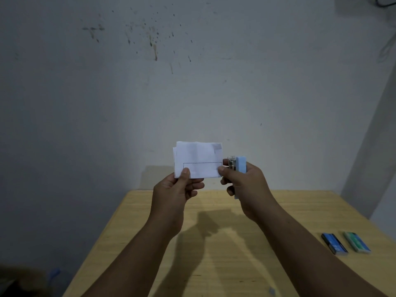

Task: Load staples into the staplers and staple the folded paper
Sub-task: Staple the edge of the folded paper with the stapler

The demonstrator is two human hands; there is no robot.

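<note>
- The folded paper (198, 160) is held up above the wooden table (278, 211), pinched at its lower left corner by the left hand (175, 187).
- The light blue stapler (238, 168) is gripped upright in the right hand (244, 185), just beside the paper's right edge, which the thumb touches.
- The paper is judged light and floppy; it is best held near the edge to be stapled.

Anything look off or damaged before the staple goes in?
The folded paper is unevenly folded: its top right corner is creased over and layers stick out at the left edge. The left hand pinches its lower left corner; the right hand grips the light blue stapler at its right edge. Nothing looks spilled or broken.
</note>
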